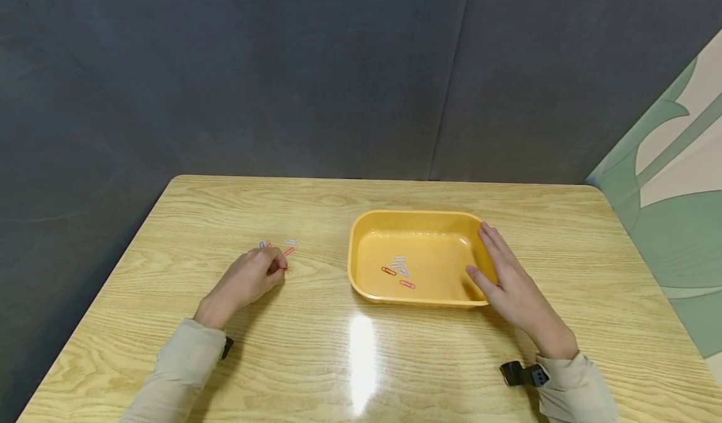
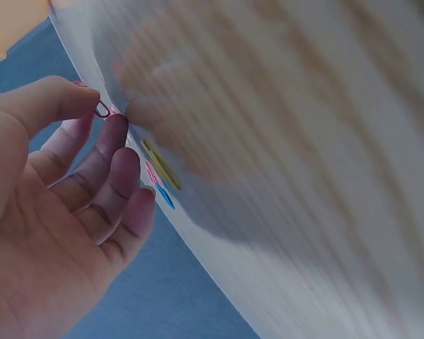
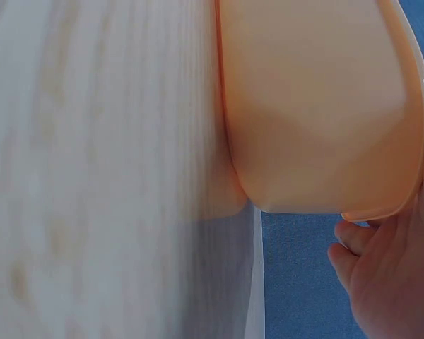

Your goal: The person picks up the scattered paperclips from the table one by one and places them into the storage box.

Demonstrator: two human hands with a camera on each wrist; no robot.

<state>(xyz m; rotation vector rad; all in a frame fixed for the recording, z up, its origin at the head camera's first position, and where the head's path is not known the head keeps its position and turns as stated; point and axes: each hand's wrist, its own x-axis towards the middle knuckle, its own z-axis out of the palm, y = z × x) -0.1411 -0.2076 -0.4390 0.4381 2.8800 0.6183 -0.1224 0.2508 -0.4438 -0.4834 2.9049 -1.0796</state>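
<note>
Between thumb and forefinger, my left hand pinches a red paper clip just above the table. Loose around it lie a white paper clip, a pink paper clip and a blue paper clip. The left wrist view also shows a yellow paper clip by the fingertips. Over the right rim of a yellow tray rests my right hand, fingers fairly straight and thumb reaching over the inside. Several paper clips lie in the tray, among them an orange one and a pink one.
The wooden table carries the tray right of its middle and the loose clips to the left. A dark cloth partition stands behind the far edge. At the right is a green and beige patterned surface.
</note>
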